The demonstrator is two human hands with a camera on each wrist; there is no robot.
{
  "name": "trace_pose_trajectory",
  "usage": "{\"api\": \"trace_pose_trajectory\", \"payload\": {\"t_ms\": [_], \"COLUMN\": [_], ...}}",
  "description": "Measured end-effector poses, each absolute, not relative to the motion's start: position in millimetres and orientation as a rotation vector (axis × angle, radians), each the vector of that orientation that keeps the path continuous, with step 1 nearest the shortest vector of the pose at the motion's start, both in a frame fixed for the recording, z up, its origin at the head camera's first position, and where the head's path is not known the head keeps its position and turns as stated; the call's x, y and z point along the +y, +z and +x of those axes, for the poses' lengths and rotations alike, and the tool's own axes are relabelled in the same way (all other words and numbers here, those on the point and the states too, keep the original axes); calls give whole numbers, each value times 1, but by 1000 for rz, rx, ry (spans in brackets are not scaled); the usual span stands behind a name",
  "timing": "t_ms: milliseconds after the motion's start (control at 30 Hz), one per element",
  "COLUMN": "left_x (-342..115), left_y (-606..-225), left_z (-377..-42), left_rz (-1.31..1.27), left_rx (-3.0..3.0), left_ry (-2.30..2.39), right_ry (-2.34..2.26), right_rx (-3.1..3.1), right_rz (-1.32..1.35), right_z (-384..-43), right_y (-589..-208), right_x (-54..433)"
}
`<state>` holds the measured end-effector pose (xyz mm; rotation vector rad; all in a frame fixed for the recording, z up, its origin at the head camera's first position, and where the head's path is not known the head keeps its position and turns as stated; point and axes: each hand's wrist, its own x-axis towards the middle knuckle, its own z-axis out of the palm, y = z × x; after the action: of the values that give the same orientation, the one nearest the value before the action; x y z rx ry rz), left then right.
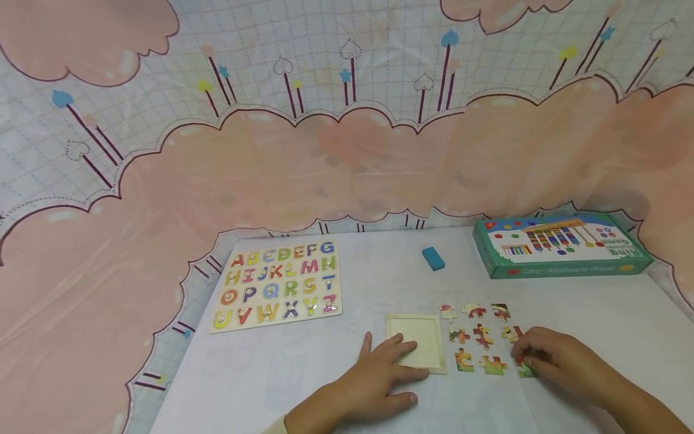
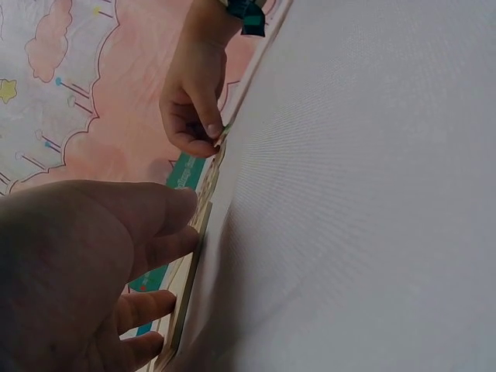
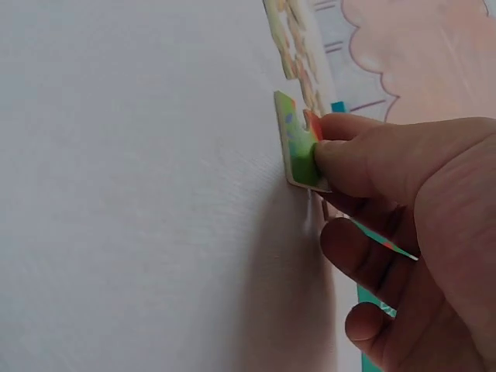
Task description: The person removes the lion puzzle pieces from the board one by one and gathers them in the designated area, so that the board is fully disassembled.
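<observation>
My left hand [image 1: 382,380] lies with fingers spread over the lower left of a square wooden puzzle frame [image 1: 443,361], its fingertips on the pale board. In the left wrist view the fingers [image 2: 159,306] reach to the frame's edge. My right hand [image 1: 564,364] pinches a green corner jigsaw piece [image 3: 298,147] between thumb and finger, at the lower right of the laid-out pieces. The other loose jigsaw pieces, such as a middle one [image 1: 481,336], lie in rows right of the frame. Part of the pinched piece is hidden under the right fingers in the head view.
An alphabet peg board [image 1: 279,328] lies at the left. Toward the back are a small blue block [image 1: 433,258] and, farther right, a green ring game box [image 1: 564,271]. A patterned pink and white cloth [image 1: 325,169] hangs behind the white table surface [image 1: 271,380].
</observation>
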<state>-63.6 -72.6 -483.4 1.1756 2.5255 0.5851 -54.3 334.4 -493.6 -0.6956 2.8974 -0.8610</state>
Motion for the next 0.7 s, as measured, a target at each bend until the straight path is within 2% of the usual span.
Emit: {"api": "trace_pose_trajectory", "payload": {"t_ms": [267, 700], "left_x": [-73, -74], "left_y": [-482, -486], "left_z": [-63, -63], "left_rz": [1182, 1198], "left_rx": [2531, 2542], "left_ry": [596, 607], "right_ry": [-762, -805], "right_rx": [2983, 3081], "right_rz": [-731, -511], "right_z": [-54, -48], "right_y": [-497, -494], "right_x": [331, 319]}}
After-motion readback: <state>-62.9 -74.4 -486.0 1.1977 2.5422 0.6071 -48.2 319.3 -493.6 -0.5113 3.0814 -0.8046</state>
